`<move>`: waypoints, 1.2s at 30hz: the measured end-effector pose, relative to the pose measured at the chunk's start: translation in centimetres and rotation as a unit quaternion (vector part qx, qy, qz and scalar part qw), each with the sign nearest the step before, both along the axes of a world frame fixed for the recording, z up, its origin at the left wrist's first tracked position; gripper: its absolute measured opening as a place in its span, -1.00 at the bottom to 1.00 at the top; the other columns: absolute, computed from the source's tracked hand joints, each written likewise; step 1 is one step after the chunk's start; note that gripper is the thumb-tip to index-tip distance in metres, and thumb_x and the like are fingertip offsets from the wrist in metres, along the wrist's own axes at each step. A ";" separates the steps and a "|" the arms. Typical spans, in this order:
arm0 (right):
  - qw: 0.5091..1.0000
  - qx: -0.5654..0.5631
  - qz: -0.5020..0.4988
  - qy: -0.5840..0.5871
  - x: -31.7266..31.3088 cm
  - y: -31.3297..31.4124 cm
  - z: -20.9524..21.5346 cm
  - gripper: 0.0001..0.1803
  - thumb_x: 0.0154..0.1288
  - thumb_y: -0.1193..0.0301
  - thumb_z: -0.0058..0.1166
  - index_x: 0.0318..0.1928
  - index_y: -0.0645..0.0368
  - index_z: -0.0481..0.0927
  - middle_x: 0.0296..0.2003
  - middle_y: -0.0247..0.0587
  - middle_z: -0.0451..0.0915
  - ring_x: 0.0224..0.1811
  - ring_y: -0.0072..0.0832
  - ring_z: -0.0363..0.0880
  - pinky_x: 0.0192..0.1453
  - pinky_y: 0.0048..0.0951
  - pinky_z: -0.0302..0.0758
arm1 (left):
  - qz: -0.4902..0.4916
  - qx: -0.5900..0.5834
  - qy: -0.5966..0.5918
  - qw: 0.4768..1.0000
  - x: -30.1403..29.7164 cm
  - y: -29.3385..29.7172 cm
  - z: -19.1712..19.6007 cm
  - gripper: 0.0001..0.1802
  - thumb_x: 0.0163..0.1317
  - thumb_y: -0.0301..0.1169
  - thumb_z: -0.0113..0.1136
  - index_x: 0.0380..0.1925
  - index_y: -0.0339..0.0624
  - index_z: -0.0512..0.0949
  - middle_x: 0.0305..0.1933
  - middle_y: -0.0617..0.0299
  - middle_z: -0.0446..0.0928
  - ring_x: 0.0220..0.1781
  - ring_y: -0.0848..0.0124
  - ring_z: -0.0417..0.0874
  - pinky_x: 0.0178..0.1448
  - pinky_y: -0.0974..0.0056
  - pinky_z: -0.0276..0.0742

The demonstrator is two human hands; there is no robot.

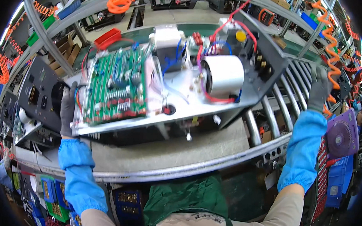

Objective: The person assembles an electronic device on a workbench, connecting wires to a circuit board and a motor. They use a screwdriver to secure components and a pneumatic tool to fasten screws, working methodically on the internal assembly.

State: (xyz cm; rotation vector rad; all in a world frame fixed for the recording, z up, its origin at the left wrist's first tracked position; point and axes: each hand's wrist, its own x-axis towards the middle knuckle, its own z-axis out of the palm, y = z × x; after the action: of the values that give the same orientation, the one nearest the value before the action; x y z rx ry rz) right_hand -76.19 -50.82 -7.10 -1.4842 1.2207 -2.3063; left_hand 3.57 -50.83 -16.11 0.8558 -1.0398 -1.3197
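Note:
A large open metal equipment chassis (155,130) sits tilted across the workbench, its right end by the rollers. On it are a green circuit board (116,88), a white cylindrical component (226,76) and a white-topped block (167,37), with red, blue and purple wires between them. My left hand (68,108), in a dark grey glove, grips the left edge of the chassis beside the board; some fingers are hidden. My right hand (318,90), gloved too and blurred, is raised off the chassis above the rollers, fingers stretched out, near an orange coiled hose (332,72).
Metal rollers (278,106) run off to the right. Another black-panelled unit (37,96) stands close on the left. A red tray (107,38) lies behind the chassis. A purple fan (342,133) and blue bins (338,180) are at the right; parts bins (55,196) sit lower left.

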 end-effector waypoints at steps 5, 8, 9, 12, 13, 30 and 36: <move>0.944 -0.071 0.298 -0.119 -5.4 5.9 -0.3 -0.52 0.38 0.50 -0.27 0.30 0.22 0.15 0.34 0.10 0.12 0.41 0.06 0.04 0.45 -0.01 0.08 | -0.071 0.108 0.039 0.991 -3.6 1.0 2.9 -0.42 0.40 -0.05 -0.12 0.21 -0.28 0.34 0.12 0.08 0.50 0.10 0.28 0.56 0.21 0.19 0.47; 0.976 0.003 0.189 -0.105 -6.0 10.8 0.7 -0.53 0.40 0.41 -0.22 0.27 0.29 0.21 0.33 0.00 0.19 0.35 -0.28 0.20 0.42 -0.25 0.14 | -0.010 0.198 0.090 0.976 -4.9 2.4 2.8 -0.44 0.35 -0.02 -0.04 0.13 -0.25 0.43 0.02 0.09 0.57 -0.06 0.28 0.65 0.07 0.13 0.58; 0.950 -0.028 0.220 -0.220 -3.7 11.8 2.4 -0.51 0.39 0.44 -0.21 0.29 0.25 0.19 0.35 -0.01 0.18 0.36 -0.38 0.22 0.41 -0.31 0.16 | 0.030 0.224 0.107 0.968 -5.5 3.1 2.8 -0.43 0.33 -0.02 -0.01 0.12 -0.26 0.43 0.00 0.09 0.57 -0.06 0.27 0.65 0.06 0.13 0.59; 0.972 0.030 0.082 -0.218 -4.8 13.7 4.0 -0.50 0.37 0.36 -0.16 0.28 0.25 0.24 0.30 -0.08 0.26 0.29 -0.39 0.30 0.27 -0.38 0.28 | 0.071 0.212 0.046 0.974 -6.8 3.9 3.1 -0.40 0.23 -0.04 0.12 0.11 -0.27 0.44 0.00 0.09 0.56 -0.05 0.29 0.62 0.08 0.18 0.54; 0.974 0.053 0.035 -0.216 -5.6 14.2 4.4 -0.49 0.36 0.33 -0.15 0.27 0.25 0.25 0.28 -0.10 0.29 0.27 -0.40 0.32 0.22 -0.40 0.32 | 0.083 0.228 0.055 0.969 -8.1 4.8 3.6 -0.42 0.23 -0.03 0.13 0.08 -0.24 0.46 -0.04 0.12 0.57 -0.10 0.32 0.63 0.02 0.21 0.56; 0.902 -0.086 0.294 -0.305 -8.6 11.6 7.1 -0.55 0.33 0.32 -0.09 0.16 0.28 0.37 0.17 -0.04 0.40 0.15 -0.31 0.41 0.01 -0.28 0.39 | 0.049 0.297 0.091 0.949 -30.5 7.6 -0.7 -0.27 -0.02 -0.35 0.12 0.23 -0.13 0.15 0.06 0.09 0.39 0.01 0.26 0.49 0.13 0.19 0.43; 0.914 -0.068 0.298 -0.266 -8.3 13.5 8.4 -0.57 0.34 0.32 -0.10 0.15 0.28 0.38 0.16 -0.09 0.40 0.13 -0.36 0.38 0.00 -0.31 0.39 | 0.038 0.218 0.094 0.971 -44.7 5.4 5.1 0.01 0.02 -0.38 0.20 0.41 -0.05 -0.18 0.23 0.02 0.23 0.20 0.20 0.37 0.24 0.15 0.36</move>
State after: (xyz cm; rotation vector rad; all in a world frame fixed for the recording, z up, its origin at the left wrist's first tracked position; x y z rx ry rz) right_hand -84.53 -37.31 1.25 -0.9589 0.3934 -2.1545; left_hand -41.12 -45.46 -11.03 1.0595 -0.5695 -1.5574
